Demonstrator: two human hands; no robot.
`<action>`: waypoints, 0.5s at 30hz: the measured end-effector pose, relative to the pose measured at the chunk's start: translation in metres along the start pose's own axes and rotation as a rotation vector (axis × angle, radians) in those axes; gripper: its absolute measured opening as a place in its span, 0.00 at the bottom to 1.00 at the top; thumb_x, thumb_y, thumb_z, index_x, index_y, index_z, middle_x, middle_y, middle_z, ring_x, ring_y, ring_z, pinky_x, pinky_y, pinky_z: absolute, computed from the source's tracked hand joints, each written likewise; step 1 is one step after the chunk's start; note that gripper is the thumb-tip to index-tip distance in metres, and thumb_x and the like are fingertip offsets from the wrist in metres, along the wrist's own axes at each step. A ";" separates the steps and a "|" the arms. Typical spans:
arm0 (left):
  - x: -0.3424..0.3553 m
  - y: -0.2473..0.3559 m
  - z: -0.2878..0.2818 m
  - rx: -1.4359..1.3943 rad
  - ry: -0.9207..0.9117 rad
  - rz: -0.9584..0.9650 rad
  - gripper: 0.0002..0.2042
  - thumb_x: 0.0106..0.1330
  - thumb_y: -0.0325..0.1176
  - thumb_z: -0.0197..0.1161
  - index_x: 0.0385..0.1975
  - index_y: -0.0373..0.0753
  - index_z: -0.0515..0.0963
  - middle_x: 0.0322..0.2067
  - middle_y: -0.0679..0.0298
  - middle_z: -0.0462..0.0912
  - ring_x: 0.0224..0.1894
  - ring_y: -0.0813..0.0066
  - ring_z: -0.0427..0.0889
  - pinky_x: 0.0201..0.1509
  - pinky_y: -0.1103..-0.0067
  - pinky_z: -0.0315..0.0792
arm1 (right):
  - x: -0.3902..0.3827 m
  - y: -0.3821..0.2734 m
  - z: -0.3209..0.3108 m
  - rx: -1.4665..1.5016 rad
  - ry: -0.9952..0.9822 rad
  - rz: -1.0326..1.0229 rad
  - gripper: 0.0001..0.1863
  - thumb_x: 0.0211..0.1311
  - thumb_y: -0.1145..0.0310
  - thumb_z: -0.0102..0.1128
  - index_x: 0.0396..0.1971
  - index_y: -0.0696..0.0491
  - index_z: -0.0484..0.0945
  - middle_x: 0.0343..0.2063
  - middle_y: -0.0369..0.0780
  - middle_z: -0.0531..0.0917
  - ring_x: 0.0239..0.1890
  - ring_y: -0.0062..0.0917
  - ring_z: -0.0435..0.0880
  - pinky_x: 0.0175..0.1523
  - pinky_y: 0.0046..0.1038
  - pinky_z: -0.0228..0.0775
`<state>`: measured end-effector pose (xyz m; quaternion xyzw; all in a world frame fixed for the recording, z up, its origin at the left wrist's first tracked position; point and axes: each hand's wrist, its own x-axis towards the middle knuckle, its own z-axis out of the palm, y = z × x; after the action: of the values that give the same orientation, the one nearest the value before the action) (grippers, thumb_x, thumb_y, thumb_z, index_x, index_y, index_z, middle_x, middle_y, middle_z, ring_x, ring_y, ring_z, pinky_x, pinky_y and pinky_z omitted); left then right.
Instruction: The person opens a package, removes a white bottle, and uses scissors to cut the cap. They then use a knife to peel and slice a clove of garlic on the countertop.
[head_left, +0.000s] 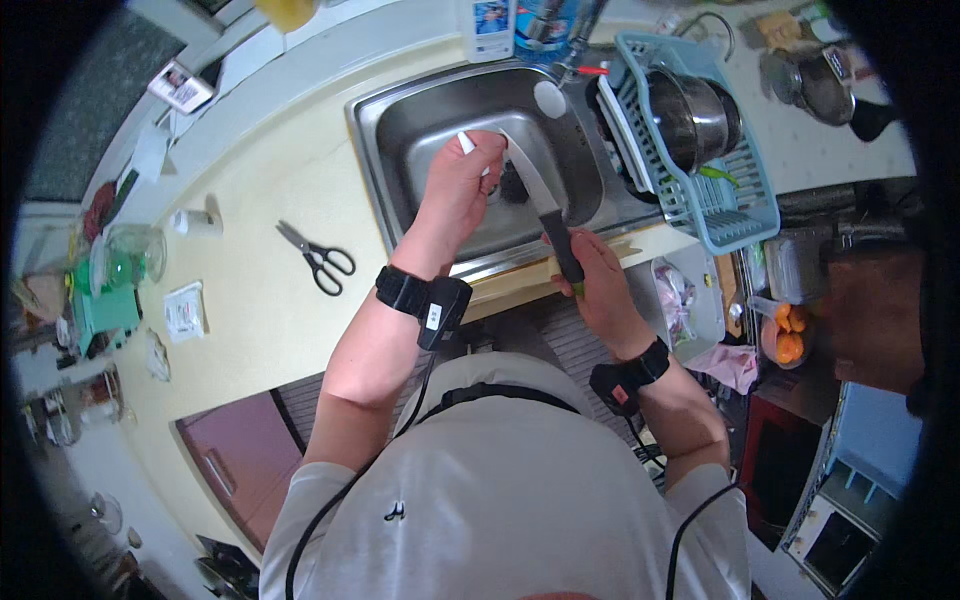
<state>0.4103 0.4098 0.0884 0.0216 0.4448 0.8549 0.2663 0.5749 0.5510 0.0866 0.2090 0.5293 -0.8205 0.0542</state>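
My right hand is closed round the dark handle of a kitchen knife, in front of the sink's near edge. The blade slants up and left over the basin, its tip close to the fingers of my left hand. Those fingers are closed on a small white stick-like thing, mostly hidden in the grip; its kind does not show. Whether the blade touches the left fingers, I cannot tell. Below both hands lies the steel sink, with a dark drain area partly behind the blade.
Black-handled scissors lie on the counter to the left, near a white packet and a white cup. A blue dish rack with pots stands right of the sink. A red-marked faucet rises behind the basin.
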 end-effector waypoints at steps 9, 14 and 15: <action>0.035 -0.024 0.016 -0.070 0.100 -0.039 0.02 0.64 0.26 0.59 0.29 0.39 0.75 0.23 0.69 0.75 0.23 0.84 0.75 0.27 0.89 0.73 | 0.008 -0.003 -0.037 0.000 0.036 0.069 0.16 0.72 0.58 0.43 0.47 0.53 0.74 0.42 0.34 0.81 0.28 0.12 0.71 0.29 0.16 0.64; 0.070 -0.031 -0.021 0.290 0.138 -0.060 0.06 0.65 0.34 0.60 0.28 0.40 0.77 0.16 0.70 0.74 0.20 0.77 0.76 0.27 0.81 0.72 | 0.011 -0.004 -0.054 -0.038 0.080 0.105 0.16 0.71 0.58 0.45 0.44 0.53 0.75 0.34 0.33 0.79 0.26 0.12 0.72 0.28 0.15 0.63; 0.077 -0.036 -0.031 0.696 0.160 -0.077 0.07 0.65 0.35 0.60 0.29 0.40 0.78 0.16 0.67 0.75 0.22 0.72 0.78 0.29 0.78 0.73 | 0.012 -0.005 -0.056 -0.045 0.122 0.095 0.15 0.70 0.58 0.47 0.43 0.53 0.76 0.30 0.32 0.78 0.24 0.12 0.72 0.26 0.15 0.62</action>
<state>0.3516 0.4400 0.0263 0.0270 0.7294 0.6403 0.2394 0.5787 0.6049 0.0665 0.2821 0.5394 -0.7907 0.0655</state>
